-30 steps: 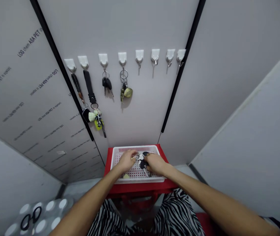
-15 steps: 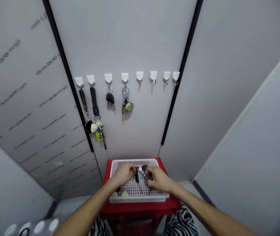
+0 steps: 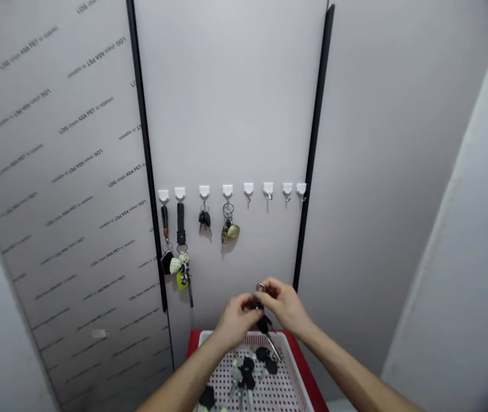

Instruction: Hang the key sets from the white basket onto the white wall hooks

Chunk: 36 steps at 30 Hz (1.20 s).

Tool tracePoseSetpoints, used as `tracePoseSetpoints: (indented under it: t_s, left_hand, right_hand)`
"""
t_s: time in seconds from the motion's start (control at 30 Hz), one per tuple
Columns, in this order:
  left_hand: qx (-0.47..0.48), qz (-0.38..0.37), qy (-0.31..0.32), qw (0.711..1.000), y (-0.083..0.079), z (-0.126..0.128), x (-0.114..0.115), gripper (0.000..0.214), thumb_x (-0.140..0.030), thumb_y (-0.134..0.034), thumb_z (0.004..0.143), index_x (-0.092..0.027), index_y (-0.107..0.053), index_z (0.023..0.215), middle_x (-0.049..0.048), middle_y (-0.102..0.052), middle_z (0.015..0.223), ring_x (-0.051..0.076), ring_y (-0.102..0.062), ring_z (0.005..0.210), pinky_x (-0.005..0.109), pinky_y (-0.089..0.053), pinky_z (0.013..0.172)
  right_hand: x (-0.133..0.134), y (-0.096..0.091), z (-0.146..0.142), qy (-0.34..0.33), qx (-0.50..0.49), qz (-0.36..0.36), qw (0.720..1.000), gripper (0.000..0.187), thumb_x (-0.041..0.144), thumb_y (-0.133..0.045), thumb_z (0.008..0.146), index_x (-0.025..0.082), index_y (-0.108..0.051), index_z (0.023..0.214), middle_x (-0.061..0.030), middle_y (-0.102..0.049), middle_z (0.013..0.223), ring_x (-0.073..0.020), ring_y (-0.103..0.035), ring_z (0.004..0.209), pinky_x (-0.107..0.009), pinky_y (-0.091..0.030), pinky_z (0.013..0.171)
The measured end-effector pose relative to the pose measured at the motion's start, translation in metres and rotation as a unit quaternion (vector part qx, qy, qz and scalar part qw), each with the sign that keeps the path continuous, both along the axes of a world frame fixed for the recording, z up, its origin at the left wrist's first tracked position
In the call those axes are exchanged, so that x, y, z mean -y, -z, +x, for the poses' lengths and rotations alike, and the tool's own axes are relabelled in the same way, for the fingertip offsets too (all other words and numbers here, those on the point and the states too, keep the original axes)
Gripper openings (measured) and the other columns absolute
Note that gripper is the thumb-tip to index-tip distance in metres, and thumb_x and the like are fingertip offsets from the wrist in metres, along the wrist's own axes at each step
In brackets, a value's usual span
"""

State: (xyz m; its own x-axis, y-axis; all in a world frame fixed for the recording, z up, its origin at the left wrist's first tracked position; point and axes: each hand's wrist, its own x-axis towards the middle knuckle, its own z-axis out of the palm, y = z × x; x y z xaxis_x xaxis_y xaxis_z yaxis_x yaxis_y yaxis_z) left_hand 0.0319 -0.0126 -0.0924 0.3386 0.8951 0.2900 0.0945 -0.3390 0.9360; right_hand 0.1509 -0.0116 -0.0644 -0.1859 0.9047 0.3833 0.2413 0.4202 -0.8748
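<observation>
Above the basket's far edge, my two hands hold a bunch of keys [image 3: 264, 325] between them. My right hand [image 3: 287, 307] pinches it near the metal key ring [image 3: 261, 286], which sticks up past the fingertips. My left hand [image 3: 235, 321] is closed around the upper part of the bunch from the other side; its fingertips are partly hidden. Dark key heads and a long metal key [image 3: 274, 347] dangle below the fingers. Beneath, the white perforated basket [image 3: 297, 366] contains more keys [image 3: 247, 372] with black heads.
Several white adhesive hooks [image 3: 249, 189] run in a row across the wall. Hanging from those on the left are a black strap [image 3: 181, 224], black-headed keys [image 3: 205, 218] and a key ring with a gold-green charm [image 3: 233, 231]. A red stand [image 3: 316, 395] supports the basket.
Both hands have risen out of the basket with the bunch of keys and come together. My view has tilted upward, so the hooks appear lower.
</observation>
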Motion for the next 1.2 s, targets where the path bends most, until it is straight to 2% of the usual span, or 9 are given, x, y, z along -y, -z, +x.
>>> tracePoseSetpoints:
  t_s: [0.2,0.4,0.57,0.73,0.83,0.93,1.03,1.1,1.2]
  left_hand:
    - [0.012,0.111,-0.077,0.991,-0.061,-0.009,-0.024,0.035,0.0,-0.043,0.052,-0.014,-0.051,0.082,0.0011,-0.055,0.078,0.01,-0.047,0.074,0.023,-0.036,0.072]
    - [0.13,0.1,-0.111,0.98,-0.115,0.001,-0.041,0.022,-0.008,-0.047,0.057,-0.012,-0.049,0.079,0.0032,-0.056,0.075,0.009,-0.051,0.068,0.022,-0.039,0.068]
    - [0.081,0.125,-0.17,0.974,-0.128,0.006,-0.059,0.024,-0.009,-0.048,0.057,-0.013,-0.05,0.08,0.0039,-0.058,0.077,0.011,-0.052,0.071,0.023,-0.039,0.069]
    - [0.004,0.125,-0.201,0.972,-0.127,0.004,-0.07,0.031,-0.008,-0.047,0.058,-0.012,-0.049,0.089,0.0054,-0.058,0.083,0.012,-0.052,0.076,0.025,-0.039,0.071]
    - [-0.022,0.125,-0.215,0.968,-0.115,0.0,-0.062,0.034,-0.007,-0.047,0.058,-0.01,-0.048,0.092,0.0066,-0.055,0.09,0.012,-0.05,0.08,0.024,-0.038,0.074]
    - [-0.048,0.155,-0.201,0.966,-0.081,-0.01,-0.043,0.031,-0.01,-0.046,0.061,-0.011,-0.048,0.092,0.0051,-0.054,0.091,0.011,-0.049,0.081,0.024,-0.037,0.074]
    - [-0.146,0.143,-0.13,0.97,-0.026,-0.023,-0.02,0.026,-0.016,-0.044,0.064,-0.012,-0.051,0.088,0.0039,-0.055,0.087,0.011,-0.049,0.078,0.024,-0.038,0.072]
    - [-0.241,0.103,-0.089,0.961,0.016,-0.03,-0.006,0.024,-0.017,-0.044,0.064,-0.013,-0.052,0.086,0.0045,-0.056,0.085,0.012,-0.049,0.078,0.025,-0.038,0.072]
    - [-0.362,0.067,-0.066,0.928,0.069,-0.034,0.006,0.028,-0.014,-0.043,0.062,-0.014,-0.052,0.089,0.006,-0.055,0.089,0.015,-0.047,0.083,0.027,-0.035,0.076]
  right_hand:
    - [-0.016,-0.069,-0.004,0.016,-0.082,0.069,0.994,0.012,0.021,-0.054,0.053,0.013,-0.048,0.06,0.0033,-0.049,0.053,-0.0064,-0.044,0.052,-0.021,-0.037,0.055]
    - [-0.051,-0.123,-0.014,0.019,-0.187,0.101,0.977,0.028,0.02,-0.056,0.05,0.015,-0.041,0.073,0.0076,-0.048,0.045,-0.0061,-0.046,0.042,-0.023,-0.041,0.048]
    - [-0.076,-0.139,-0.022,0.058,-0.185,0.11,0.975,0.023,0.018,-0.055,0.052,0.016,-0.041,0.07,0.0071,-0.048,0.046,-0.0059,-0.047,0.041,-0.022,-0.042,0.045]
    - [-0.096,-0.138,-0.026,0.118,-0.135,0.08,0.981,0.015,0.016,-0.052,0.055,0.014,-0.045,0.069,0.0055,-0.047,0.045,-0.0065,-0.046,0.041,-0.024,-0.042,0.046]
    - [-0.102,-0.126,-0.02,0.172,-0.077,0.102,0.977,0.018,0.019,-0.052,0.056,0.012,-0.048,0.072,0.0032,-0.048,0.049,-0.0077,-0.047,0.046,-0.026,-0.041,0.051]
    - [-0.093,-0.094,-0.006,0.212,-0.025,0.187,0.959,0.028,0.024,-0.05,0.058,0.012,-0.049,0.084,-0.0007,-0.053,0.063,-0.0088,-0.048,0.057,-0.028,-0.039,0.06]
    - [-0.064,-0.035,0.007,0.184,0.067,0.203,0.959,0.028,0.023,-0.046,0.062,0.012,-0.049,0.088,-0.0031,-0.054,0.073,-0.0094,-0.048,0.064,-0.027,-0.037,0.065]
    - [-0.037,0.015,0.011,0.106,0.17,0.136,0.97,0.022,0.019,-0.043,0.063,0.012,-0.053,0.082,-0.003,-0.055,0.07,-0.0099,-0.048,0.064,-0.026,-0.037,0.065]
    - [-0.003,0.085,0.01,-0.002,0.318,0.034,0.948,0.023,0.015,-0.044,0.061,0.013,-0.055,0.081,-0.0054,-0.057,0.078,-0.0126,-0.049,0.071,-0.026,-0.036,0.068]
